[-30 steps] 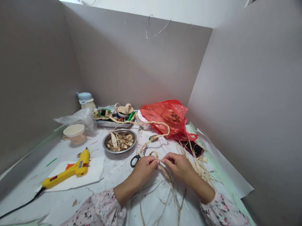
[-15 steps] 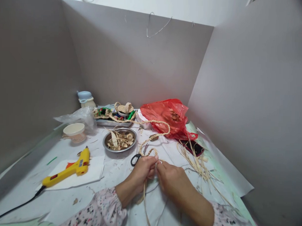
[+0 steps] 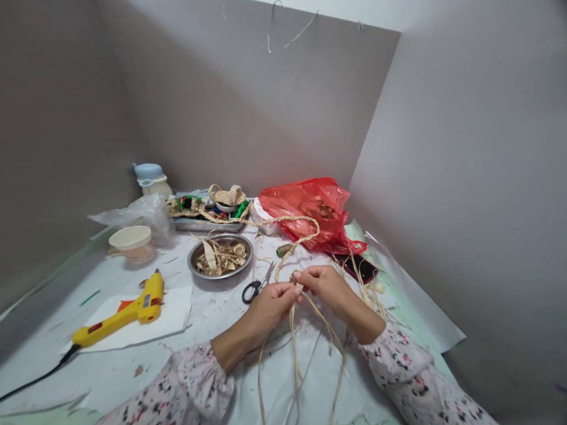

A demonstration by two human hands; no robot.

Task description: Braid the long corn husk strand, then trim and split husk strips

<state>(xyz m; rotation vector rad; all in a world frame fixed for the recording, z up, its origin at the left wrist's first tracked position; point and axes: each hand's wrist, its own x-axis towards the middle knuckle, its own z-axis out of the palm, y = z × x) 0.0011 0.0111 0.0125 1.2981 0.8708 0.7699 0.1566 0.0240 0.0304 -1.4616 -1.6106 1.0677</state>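
A pale straw braid [image 3: 306, 221] runs from the tray at the back, curves in front of the red bag and comes down to my hands. My left hand [image 3: 279, 300] pinches its near end between thumb and fingers. Just above and to the right, my right hand [image 3: 323, 284] is closed on the same braid with thumb and forefinger. Loose straw strands [image 3: 296, 351] hang below my hands toward the table's front edge. Black-handled scissors [image 3: 252, 291] lie just left of my left hand, blades pointing away.
A metal bowl [image 3: 191, 265] holds straw scraps. Left are a yellow glue gun [image 3: 119, 318], a cup [image 3: 130, 240] and a clear plastic bag [image 3: 147, 214]. Behind stand a tray [image 3: 208, 226], a lidded bottle [image 3: 153, 180] and a red plastic bag [image 3: 303, 201]. A phone [image 3: 363, 269] lies right.
My right hand has moved up and away, its forearm now further right. The loose strands now hang spread apart below my hands. The scissors show more fully, and the view has tilted slightly.
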